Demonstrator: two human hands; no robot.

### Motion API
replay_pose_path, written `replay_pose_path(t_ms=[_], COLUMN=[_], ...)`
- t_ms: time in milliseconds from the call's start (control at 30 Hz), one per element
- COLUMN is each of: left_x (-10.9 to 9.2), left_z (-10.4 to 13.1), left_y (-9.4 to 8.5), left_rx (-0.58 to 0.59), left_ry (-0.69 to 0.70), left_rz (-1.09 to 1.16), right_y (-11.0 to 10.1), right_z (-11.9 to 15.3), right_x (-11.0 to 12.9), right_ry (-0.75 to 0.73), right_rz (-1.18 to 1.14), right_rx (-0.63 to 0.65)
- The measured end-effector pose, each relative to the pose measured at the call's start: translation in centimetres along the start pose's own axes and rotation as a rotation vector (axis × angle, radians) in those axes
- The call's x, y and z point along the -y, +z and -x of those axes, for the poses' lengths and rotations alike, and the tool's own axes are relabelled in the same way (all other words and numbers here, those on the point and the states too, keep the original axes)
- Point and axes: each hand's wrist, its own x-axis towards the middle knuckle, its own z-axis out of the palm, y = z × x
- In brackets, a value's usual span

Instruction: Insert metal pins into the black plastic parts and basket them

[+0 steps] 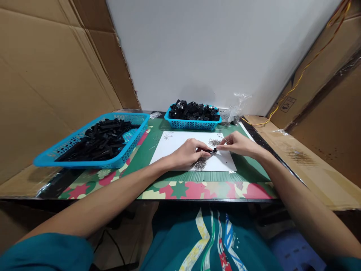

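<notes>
Left hand (186, 152) pinches one small black piece (213, 151) over one white sheet (167, 149). Right hand (236, 144) grips one thin stick (225, 139), its fingertips at the piece's right end. Both arms (118, 195) reach forward and inward. Three piles of tiny bits (200, 164) lie on the sheet. Two blue baskets (193, 125) hold black parts (105, 139).
</notes>
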Motion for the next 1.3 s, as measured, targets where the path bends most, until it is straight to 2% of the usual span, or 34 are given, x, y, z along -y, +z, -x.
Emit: replay_pose_path(t_ms=[100,233,300,367,467,567,700,833,1133,1300], left_x=[0.0,0.2,0.3,0.4,0.5,0.4,0.3,0.2,0.4,0.7], left_z=[0.0,-0.1,-0.1,0.0,0.1,0.1,0.2,0.2,0.3,0.3], left_y=[-0.1,-0.1,-0.1,-0.2,-0.2,-0.3,-0.4,-0.4,-0.2,0.2], left_rx=[-0.002,0.0,0.001,0.01,0.022,0.025,0.023,0.024,0.009,-0.036], left_ry=[0.014,0.021,0.017,0.01,0.005,-0.01,-0.036,-0.023,-0.007,-0.074], left_rz=[0.002,0.016,0.016,0.018,0.028,0.025,0.018,0.01,0.017,0.1], right_y=[-0.7,-0.6,-0.1,0.5,1.6,2.5,3.0,3.1,3.6,4.0], right_z=[0.1,0.0,-0.1,-0.2,-0.4,-0.6,-0.9,-0.9,-0.6,-0.9], right_x=[-0.2,-0.2,-0.1,-0.1,0.0,0.2,0.3,0.5,1.0,0.6], right_ry=[-0.125,-0.363,-0.373,-0.28,-0.09,0.03,0.093,0.091,0.048,0.014], right_rz=[0.055,0.044,-0.061,-0.279,-0.585,-0.688,-0.758,-0.765,-0.602,-0.484], right_rx=[-0.122,-0.387,-0.485,-0.468,-0.301,-0.213,-0.215,-0.24,-0.306,-0.327])
